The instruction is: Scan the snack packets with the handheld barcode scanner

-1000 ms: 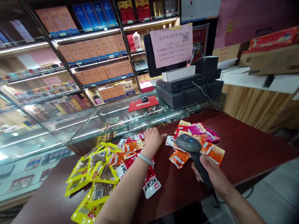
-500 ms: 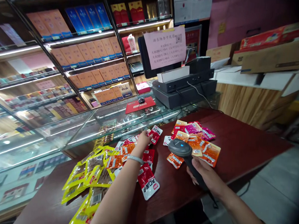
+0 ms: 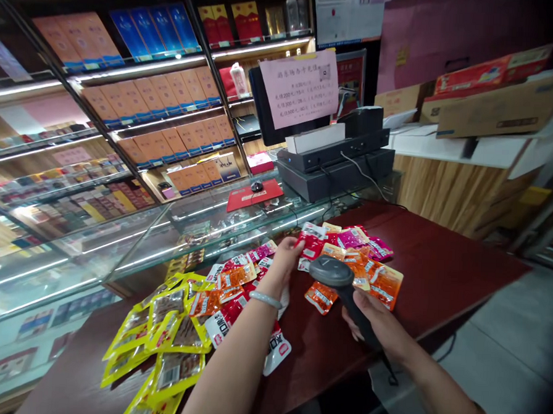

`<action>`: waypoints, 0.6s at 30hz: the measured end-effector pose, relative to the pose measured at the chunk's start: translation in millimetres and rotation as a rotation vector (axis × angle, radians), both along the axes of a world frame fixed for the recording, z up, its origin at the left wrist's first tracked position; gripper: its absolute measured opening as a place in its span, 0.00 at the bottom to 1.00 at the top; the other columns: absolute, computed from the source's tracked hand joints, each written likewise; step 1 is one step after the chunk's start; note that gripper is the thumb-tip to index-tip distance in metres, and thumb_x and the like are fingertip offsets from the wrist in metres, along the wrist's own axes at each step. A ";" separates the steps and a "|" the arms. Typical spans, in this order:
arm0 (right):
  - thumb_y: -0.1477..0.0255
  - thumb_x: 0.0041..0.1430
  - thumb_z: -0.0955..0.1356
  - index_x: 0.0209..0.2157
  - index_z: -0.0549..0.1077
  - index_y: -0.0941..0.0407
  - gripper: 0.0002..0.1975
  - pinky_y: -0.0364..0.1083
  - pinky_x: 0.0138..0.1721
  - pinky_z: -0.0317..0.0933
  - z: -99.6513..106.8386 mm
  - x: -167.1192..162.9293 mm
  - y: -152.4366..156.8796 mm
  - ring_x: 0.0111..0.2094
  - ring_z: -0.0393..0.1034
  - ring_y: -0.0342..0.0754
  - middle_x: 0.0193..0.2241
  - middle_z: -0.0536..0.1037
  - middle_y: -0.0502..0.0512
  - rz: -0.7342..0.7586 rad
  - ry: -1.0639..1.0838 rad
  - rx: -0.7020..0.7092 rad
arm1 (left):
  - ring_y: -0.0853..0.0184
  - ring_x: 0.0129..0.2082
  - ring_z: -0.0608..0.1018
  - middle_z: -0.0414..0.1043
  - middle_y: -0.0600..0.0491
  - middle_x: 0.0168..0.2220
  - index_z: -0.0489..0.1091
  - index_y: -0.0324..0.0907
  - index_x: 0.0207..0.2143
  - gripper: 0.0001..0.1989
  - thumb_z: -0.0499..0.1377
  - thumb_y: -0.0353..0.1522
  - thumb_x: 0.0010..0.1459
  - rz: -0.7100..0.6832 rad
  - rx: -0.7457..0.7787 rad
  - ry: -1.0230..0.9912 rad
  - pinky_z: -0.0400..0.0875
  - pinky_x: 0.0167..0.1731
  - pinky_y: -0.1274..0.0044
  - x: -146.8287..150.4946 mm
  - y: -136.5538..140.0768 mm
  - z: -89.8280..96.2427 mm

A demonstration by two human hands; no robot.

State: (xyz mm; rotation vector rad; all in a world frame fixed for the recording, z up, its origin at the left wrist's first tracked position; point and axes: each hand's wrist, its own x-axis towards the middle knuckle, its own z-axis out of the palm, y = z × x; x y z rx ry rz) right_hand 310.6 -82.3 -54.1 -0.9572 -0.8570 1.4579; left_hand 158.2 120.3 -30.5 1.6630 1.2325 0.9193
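Note:
My left hand [image 3: 286,260], with a pale bangle on its wrist, pinches a red and white snack packet [image 3: 311,239] beside the right-hand pile. In my right hand [image 3: 373,320] is a dark barcode scanner [image 3: 332,272], its head pointing left and its fingers wrapped round the handle. Orange packets [image 3: 384,283] and magenta packets [image 3: 353,237] lie behind and around the scanner head. A single orange packet [image 3: 320,297] rests just below it. Left of my left arm are more orange packets [image 3: 236,276], red and white packets [image 3: 223,321] and yellow packets [image 3: 179,372]. My forearm hides part of this pile.
A dark red table [image 3: 450,259] carries the packets. Behind it stand a glass counter [image 3: 202,218], a red mouse pad [image 3: 270,191] with a mouse, and a black cash drawer [image 3: 324,182] below a monitor. Cardboard boxes [image 3: 499,110] are at the right, shelves of boxed goods at the left.
My left hand has carried the red and white packet rightward, from the left pile to near the right-hand pile. My right hand and the scanner stay almost still. The view has shifted slightly.

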 end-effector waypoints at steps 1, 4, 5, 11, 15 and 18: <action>0.44 0.57 0.67 0.35 0.66 0.54 0.26 0.41 0.19 0.55 -1.8 0.2 -0.6 0.16 0.55 0.39 0.18 0.65 0.43 -0.010 0.001 -0.008 | 0.65 0.34 0.80 0.78 0.48 0.33 0.73 0.38 0.43 0.17 0.58 0.43 0.62 -0.021 0.005 -0.003 0.74 0.36 0.75 7.1 2.9 0.3; 0.44 0.58 0.67 0.34 0.65 0.54 0.25 0.41 0.19 0.54 -7.1 0.9 -1.5 0.16 0.54 0.39 0.18 0.65 0.43 -0.027 -0.006 -0.026 | 0.62 0.44 0.80 0.79 0.43 0.44 0.72 0.38 0.48 0.18 0.57 0.42 0.63 -0.017 0.103 0.225 0.72 0.46 0.72 6.1 18.7 4.7; 0.45 0.59 0.67 0.34 0.66 0.54 0.25 0.41 0.19 0.54 -8.5 1.3 -1.5 0.16 0.54 0.39 0.18 0.64 0.43 -0.021 -0.010 -0.029 | 0.59 0.47 0.79 0.78 0.41 0.47 0.73 0.38 0.49 0.19 0.58 0.42 0.63 0.027 0.165 0.398 0.71 0.49 0.70 -2.8 25.1 6.7; 0.44 0.56 0.69 0.32 0.65 0.54 0.26 0.41 0.19 0.51 -13.0 2.8 -0.1 0.16 0.53 0.38 0.18 0.64 0.43 -0.008 0.018 -0.069 | 0.52 0.50 0.78 0.76 0.35 0.49 0.72 0.36 0.50 0.19 0.58 0.38 0.61 0.122 0.186 1.198 0.70 0.48 0.67 -86.5 54.1 9.8; 0.44 0.55 0.69 0.29 0.63 0.54 0.26 0.40 0.19 0.49 -14.9 1.8 0.6 0.15 0.52 0.38 0.18 0.63 0.43 0.014 0.040 -0.087 | 0.52 0.50 0.78 0.76 0.35 0.48 0.74 0.36 0.47 0.17 0.58 0.37 0.61 0.101 0.176 1.229 0.69 0.47 0.70 -109.8 59.8 7.7; 0.44 0.55 0.69 0.31 0.64 0.54 0.26 0.40 0.19 0.48 -13.8 1.2 0.0 0.16 0.53 0.38 0.18 0.64 0.43 0.013 0.029 -0.090 | 0.49 0.54 0.74 0.74 0.36 0.50 0.75 0.37 0.46 0.22 0.63 0.43 0.55 0.110 0.235 1.254 0.67 0.51 0.69 -110.0 58.4 12.3</action>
